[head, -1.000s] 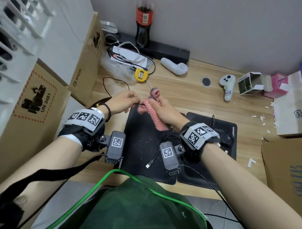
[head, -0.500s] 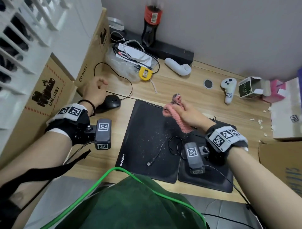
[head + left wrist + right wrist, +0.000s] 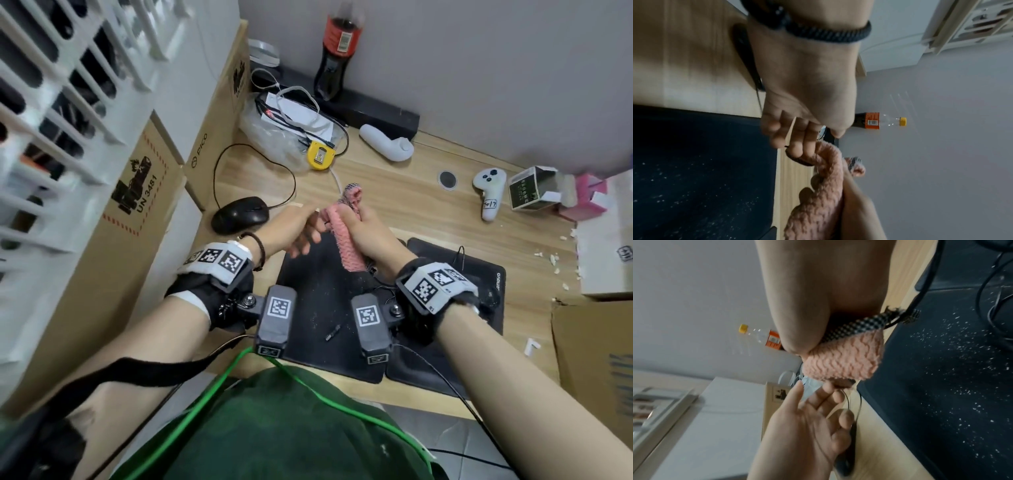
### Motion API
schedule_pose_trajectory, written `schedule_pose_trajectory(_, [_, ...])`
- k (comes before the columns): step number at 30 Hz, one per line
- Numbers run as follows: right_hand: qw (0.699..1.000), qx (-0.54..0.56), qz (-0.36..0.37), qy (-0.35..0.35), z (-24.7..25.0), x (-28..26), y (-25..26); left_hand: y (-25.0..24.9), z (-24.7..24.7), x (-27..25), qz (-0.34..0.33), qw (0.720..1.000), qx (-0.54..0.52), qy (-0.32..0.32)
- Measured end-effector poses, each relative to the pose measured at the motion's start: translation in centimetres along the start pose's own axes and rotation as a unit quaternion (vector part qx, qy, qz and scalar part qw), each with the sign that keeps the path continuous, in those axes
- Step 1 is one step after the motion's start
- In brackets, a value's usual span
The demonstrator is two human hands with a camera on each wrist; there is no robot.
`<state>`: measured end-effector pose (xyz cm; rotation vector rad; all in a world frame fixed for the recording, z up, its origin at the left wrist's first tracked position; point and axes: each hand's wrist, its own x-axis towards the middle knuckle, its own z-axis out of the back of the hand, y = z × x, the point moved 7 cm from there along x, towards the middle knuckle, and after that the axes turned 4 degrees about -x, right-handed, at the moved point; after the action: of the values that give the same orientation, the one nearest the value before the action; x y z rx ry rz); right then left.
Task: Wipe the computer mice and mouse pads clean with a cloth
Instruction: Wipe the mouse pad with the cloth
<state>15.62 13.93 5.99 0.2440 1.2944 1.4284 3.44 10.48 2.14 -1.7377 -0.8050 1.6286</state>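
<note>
My right hand grips a rolled pink cloth above the far edge of the left black mouse pad, which is speckled with white crumbs. In the right wrist view the cloth shows a checked edge under the hand. My left hand is beside it with relaxed fingers touching the cloth's end and holding nothing. A black wired mouse lies on the desk left of the pads. A second pad lies to the right. A dark mouse on it is mostly hidden by my right wrist.
Cardboard boxes wall in the left side, and another box sits at the right. A cola bottle, a yellow tape measure, two white controllers and small cartons stand at the back. A loose cable end lies on the left pad.
My left hand set the black mouse on the desk at the left, then came back right to the cloth. My right hand kept hold of the cloth above the pad.
</note>
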Motion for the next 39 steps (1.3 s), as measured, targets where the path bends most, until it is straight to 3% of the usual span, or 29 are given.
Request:
schedule_pose_trajectory(3, [1.0,-0.018,0.007,0.013,-1.5,-0.2,0.8,0.6,1.2,0.2,0.012,0.998,-0.024,-0.056])
schedule_pose_trajectory(8, [0.999,-0.037,0.015,0.015,-1.7,-0.8,1.0,1.8,0.9,-0.3,0.082,0.996,0.006,-0.029])
schedule_pose_trajectory(15, [0.999,-0.001,0.016,-0.028,-0.8,-1.2,0.9,1.9,0.2,-0.8,0.11,0.994,-0.004,-0.026])
schedule_pose_trajectory(19, [0.999,-0.015,0.03,0.009,-1.8,-1.4,1.0,1.8,-0.1,-1.0,0.079,0.996,-0.022,-0.029])
schedule_pose_trajectory(28, [0.996,-0.042,0.053,0.057,-1.6,-2.9,1.1,-0.3,1.3,-2.2,-0.041,0.978,-0.054,-0.199])
schedule_pose_trajectory(39, [0.986,-0.095,0.085,0.109,2.3,-6.9,-2.1,-1.1,1.5,-2.5,-0.022,0.941,-0.185,-0.284])
